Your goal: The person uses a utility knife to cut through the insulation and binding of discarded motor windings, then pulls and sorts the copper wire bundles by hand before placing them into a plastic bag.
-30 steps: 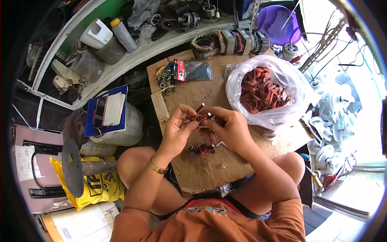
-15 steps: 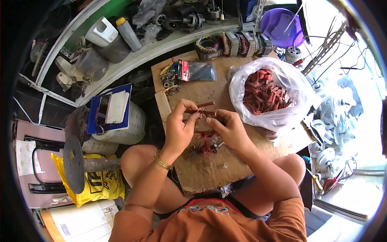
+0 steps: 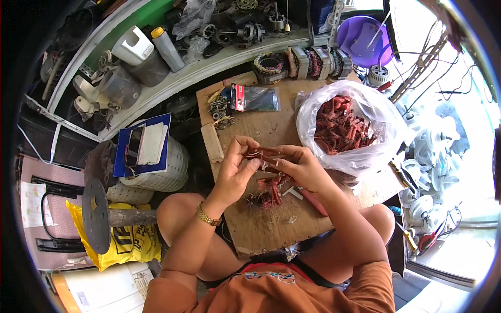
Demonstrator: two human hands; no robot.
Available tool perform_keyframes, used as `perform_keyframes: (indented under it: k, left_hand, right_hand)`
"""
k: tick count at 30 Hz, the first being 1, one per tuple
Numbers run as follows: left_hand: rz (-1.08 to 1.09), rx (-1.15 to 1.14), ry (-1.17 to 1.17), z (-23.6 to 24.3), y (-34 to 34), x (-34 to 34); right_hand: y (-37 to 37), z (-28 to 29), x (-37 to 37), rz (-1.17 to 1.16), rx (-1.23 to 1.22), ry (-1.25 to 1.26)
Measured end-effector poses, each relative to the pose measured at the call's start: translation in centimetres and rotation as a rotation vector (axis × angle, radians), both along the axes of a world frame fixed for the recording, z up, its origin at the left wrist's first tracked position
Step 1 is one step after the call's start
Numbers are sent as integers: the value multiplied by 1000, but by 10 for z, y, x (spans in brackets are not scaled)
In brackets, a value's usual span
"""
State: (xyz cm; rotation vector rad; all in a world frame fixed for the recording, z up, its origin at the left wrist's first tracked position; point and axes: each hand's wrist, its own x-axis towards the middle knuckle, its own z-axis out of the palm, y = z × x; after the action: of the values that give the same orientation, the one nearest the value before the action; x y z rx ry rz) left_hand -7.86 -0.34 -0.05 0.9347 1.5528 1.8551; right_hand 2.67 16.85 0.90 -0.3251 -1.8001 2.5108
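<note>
My left hand (image 3: 235,172) and my right hand (image 3: 297,166) are closed on a thin reddish-brown wire piece (image 3: 263,154) with pale strands, held between fingertips above a plywood board (image 3: 235,229). Just below them lies a tangle of red wire scraps (image 3: 269,192), with small white strips (image 3: 292,192) beside it. A red-handled tool (image 3: 314,204) is partly hidden under my right forearm. Beyond my right hand, a white plastic bag (image 3: 376,146) holds a heap of dark red, stringy scraps (image 3: 339,125).
A plastic packet (image 3: 255,98) and small metal parts (image 3: 219,109) lie on the board's back left. Several wound motor stators (image 3: 297,62) line its back edge. At left stand a drum with a blue folder (image 3: 122,141) and a metal disc on a post (image 3: 96,214). Pliers (image 3: 402,175) are at right.
The piece in my fingers has turned from pointing up to lying more level. My right hand has shifted slightly right, and the red-handled tool now shows beside that forearm.
</note>
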Motion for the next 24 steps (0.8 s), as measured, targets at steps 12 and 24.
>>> perform_keyframes:
  k: [12,24]
  left_hand:
    - [11,-75,196,-1,1,10]
    - [-82,12,-57,4,2,5]
  right_hand:
    - [-7,-21,-1,-31,114,40]
    - [-4,-6,3,88,-129,-210]
